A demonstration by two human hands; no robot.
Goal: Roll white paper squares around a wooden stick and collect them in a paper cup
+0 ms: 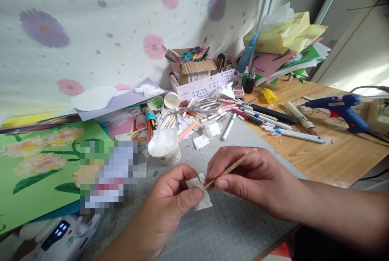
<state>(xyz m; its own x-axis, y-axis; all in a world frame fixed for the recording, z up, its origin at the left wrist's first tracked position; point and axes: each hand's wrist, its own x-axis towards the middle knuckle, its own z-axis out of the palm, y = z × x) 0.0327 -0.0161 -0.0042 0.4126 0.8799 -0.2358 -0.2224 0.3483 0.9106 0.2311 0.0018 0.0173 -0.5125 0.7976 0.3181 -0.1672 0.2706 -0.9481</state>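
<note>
Between the thumb and fingers of my left hand (172, 200) is a small piece of white tissue (206, 203). My right hand (258, 184) pinches a thin wooden stick (238, 163), tilted so its lower end meets the tissue beside my left thumb. Both hands are close together over the grey cutting mat (219, 234). Just beyond them stands a paper cup (170, 156) with white material across its top. More white tissue pieces (209, 131) lie on the mat behind the hands.
Markers (229, 127), scissors (209, 106) and a cardboard box (194, 68) crowd the back. A blue glue gun (343, 109) lies at the right on the wooden table (304, 151). Left are a green flower picture (36, 163) and a white device (63, 236) with a lit display.
</note>
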